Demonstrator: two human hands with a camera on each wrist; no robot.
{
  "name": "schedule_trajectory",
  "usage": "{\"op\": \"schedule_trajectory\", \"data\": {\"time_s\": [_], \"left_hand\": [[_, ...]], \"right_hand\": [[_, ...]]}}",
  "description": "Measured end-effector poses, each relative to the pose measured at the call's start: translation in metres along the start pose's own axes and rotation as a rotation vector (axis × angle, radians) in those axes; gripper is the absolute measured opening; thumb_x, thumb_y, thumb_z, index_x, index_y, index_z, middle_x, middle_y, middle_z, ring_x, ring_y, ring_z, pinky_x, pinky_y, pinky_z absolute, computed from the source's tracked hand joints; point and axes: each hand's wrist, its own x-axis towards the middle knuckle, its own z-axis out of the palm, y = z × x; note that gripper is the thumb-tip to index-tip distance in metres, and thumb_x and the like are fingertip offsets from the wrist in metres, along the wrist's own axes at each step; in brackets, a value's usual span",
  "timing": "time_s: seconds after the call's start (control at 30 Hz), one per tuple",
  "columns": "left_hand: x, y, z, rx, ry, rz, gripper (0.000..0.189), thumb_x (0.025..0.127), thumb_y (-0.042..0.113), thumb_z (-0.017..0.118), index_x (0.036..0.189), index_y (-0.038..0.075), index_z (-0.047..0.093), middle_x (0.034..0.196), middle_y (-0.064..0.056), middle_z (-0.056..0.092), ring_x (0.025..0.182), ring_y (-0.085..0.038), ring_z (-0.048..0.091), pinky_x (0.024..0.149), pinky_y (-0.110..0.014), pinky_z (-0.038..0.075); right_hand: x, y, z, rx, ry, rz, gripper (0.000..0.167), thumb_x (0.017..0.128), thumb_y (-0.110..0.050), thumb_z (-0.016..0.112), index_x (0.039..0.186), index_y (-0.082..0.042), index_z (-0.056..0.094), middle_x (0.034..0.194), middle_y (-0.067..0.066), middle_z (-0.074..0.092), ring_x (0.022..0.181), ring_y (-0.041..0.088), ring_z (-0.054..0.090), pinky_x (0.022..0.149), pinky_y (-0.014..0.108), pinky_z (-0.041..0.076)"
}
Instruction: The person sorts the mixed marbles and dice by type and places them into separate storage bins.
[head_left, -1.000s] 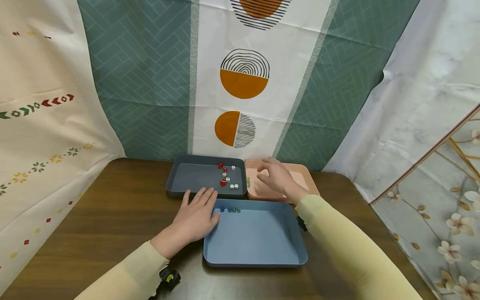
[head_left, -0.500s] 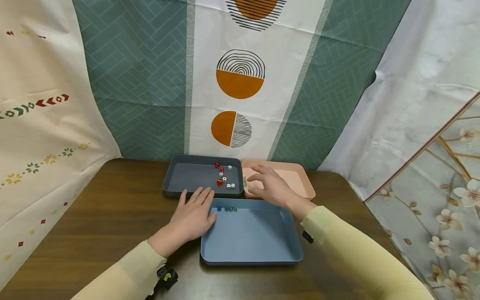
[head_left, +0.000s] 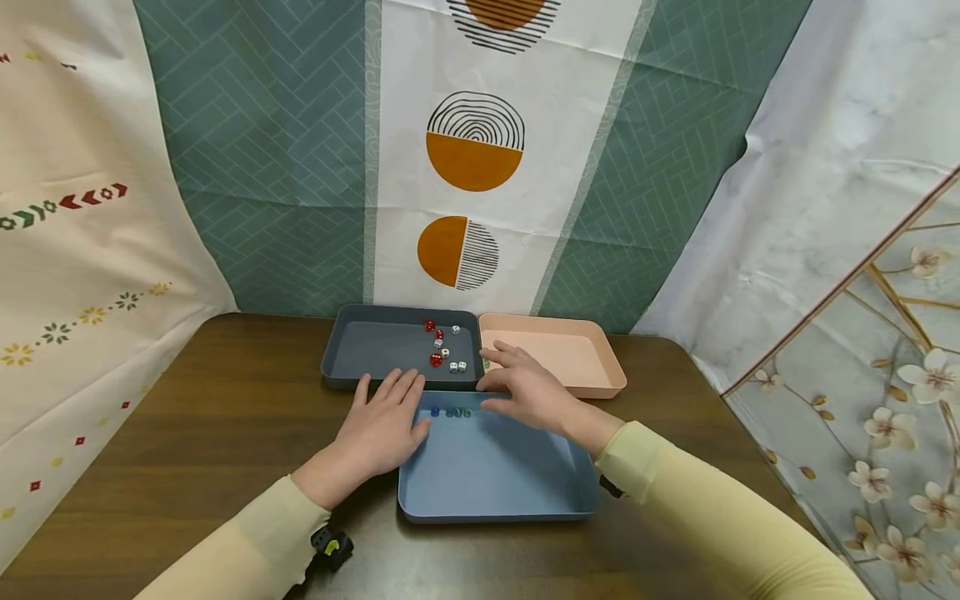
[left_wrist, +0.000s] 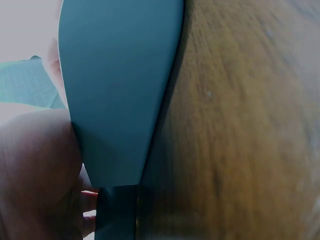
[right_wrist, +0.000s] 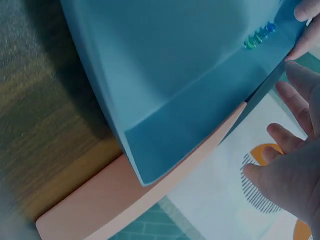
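Note:
My left hand [head_left: 382, 429] lies flat with spread fingers over the far left corner of a blue tray [head_left: 498, 475], fingertips at the near rim of a dark grey tray [head_left: 371, 343]. My right hand [head_left: 528, 392] hovers over the seam between the blue tray and a pink tray [head_left: 566, 350], fingers loosely bent, nothing visible in them. A blue glass marble [right_wrist: 270, 27] and several green marbles [right_wrist: 251, 42] line the blue tray's far side. Green marbles [head_left: 486, 363] at the pink tray's left wall are partly hidden by my right fingers.
The grey tray holds red dice [head_left: 436, 360] and several white dice [head_left: 453, 367] on its right side. All trays stand on a dark wooden table [head_left: 225, 433]. A patterned cloth [head_left: 300, 167] hangs right behind them.
My right hand has moved from above the pink tray toward the near left, now over the blue tray's far edge. My left hand stays at the corner; the head view has shifted slightly.

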Motion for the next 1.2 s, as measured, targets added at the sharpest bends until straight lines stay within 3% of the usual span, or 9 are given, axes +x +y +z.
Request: {"op": "schedule_trajectory", "data": {"time_s": [0.43,0.8,1.2], "left_hand": [[0.001,0.002,-0.001,-0.003,-0.012,-0.011,0.078,0.111,0.044,0.064,0.172,0.003,0.037,0.178,-0.018,0.034,0.166,-0.041,0.025,0.129,-0.074,0.008],[0.001,0.0,0.001,-0.002,-0.016,-0.008,0.078,0.111,0.045,0.063,0.172,0.003,0.036,0.178,-0.017,0.033,0.166,-0.041,0.024,0.129,-0.075,0.007],[0.0,0.001,0.0,-0.007,-0.01,-0.005,0.078,0.111,0.044,0.064,0.172,0.003,0.037,0.178,-0.017,0.034,0.166,-0.041,0.025,0.129,-0.074,0.008]], "right_hand": [[0.001,-0.007,0.011,-0.031,-0.055,-0.041,0.027,0.096,-0.025,0.091,0.12,-0.015,0.085,0.167,0.018,0.051,0.165,0.042,0.027,0.133,0.057,0.022],[0.007,-0.007,0.019,-0.121,-0.089,-0.109,0.029,0.095,-0.025,0.091,0.12,-0.011,0.085,0.163,0.021,0.055,0.161,0.045,0.034,0.13,0.064,0.026],[0.014,-0.01,0.026,-0.19,-0.119,-0.088,0.025,0.094,-0.026,0.092,0.115,-0.015,0.085,0.164,0.016,0.055,0.162,0.04,0.035,0.131,0.06,0.025]]}}
